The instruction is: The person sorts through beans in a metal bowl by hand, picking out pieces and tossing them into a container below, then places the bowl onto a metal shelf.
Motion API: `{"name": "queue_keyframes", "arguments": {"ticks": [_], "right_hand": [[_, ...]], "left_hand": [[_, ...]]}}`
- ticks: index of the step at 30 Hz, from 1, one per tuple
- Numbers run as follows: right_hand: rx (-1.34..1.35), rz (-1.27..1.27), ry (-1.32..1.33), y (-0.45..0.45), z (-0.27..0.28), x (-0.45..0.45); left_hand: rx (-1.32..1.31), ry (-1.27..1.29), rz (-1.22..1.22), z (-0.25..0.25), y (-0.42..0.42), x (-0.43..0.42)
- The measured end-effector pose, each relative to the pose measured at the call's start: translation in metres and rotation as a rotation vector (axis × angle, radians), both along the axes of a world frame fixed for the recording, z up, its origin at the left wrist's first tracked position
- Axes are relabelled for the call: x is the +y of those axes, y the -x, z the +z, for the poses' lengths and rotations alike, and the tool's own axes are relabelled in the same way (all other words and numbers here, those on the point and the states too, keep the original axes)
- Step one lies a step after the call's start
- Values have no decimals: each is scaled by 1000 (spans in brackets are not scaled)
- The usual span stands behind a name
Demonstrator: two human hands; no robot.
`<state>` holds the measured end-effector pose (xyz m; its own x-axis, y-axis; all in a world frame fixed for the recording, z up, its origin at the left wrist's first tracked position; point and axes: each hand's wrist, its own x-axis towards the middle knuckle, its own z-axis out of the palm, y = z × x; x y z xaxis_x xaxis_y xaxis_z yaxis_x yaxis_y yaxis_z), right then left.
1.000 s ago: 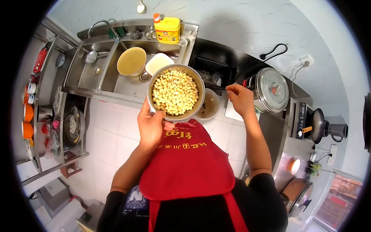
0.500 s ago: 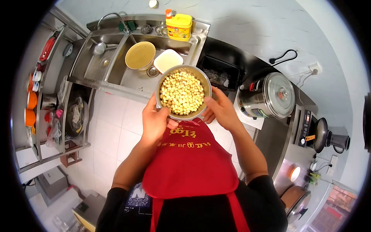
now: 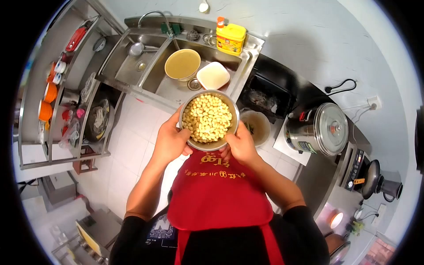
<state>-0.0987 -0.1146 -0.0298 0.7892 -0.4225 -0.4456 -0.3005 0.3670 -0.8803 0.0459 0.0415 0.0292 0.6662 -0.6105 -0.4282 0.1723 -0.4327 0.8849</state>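
Note:
Between both hands I hold a round metal bowl [image 3: 236, 114] in front of my red apron [image 3: 221, 194]. Many pale yellow soybeans [image 3: 208, 118] fill much of it. My left hand [image 3: 171, 138] grips the left rim, thumb on the near side. My right hand [image 3: 240, 143] grips the right rim in the same way, with its fingers partly hidden under the bowl. Just beyond the bowl, in the sink [image 3: 159, 92], are a tan basin [image 3: 182, 64] and a white square bowl [image 3: 213, 75].
A yellow jug [image 3: 231, 39] stands on the sink's back ledge. The left basin holds a strainer [image 3: 136, 49]. Right of the sink are a black tray [image 3: 267, 95], a bin [image 3: 256, 127] on the floor and a large lidded steel pot [image 3: 318, 128]. Shelving [image 3: 66, 101] runs along the left.
The view has shifted, so the sink and pot appear further right. The bowl sits slightly lower, and the bin now shows beside my right hand. Both hands keep their grip.

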Motion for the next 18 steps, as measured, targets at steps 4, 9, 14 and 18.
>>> {"name": "queue_keyframes", "arguments": {"ticks": [4,9,14,18], "right_hand": [[-50,13,77,0,5,6],[-139,-14,254,12,11,10],[137,85,341,0,40,-18],[-71,-10,569,23,61,-5]], "left_hand": [[-20,135,88,-5,9,8],[-6,186,114,-10,12,8],[129,239,189,-34,18,-3],[112,525,208,-21,36,-4]]}}
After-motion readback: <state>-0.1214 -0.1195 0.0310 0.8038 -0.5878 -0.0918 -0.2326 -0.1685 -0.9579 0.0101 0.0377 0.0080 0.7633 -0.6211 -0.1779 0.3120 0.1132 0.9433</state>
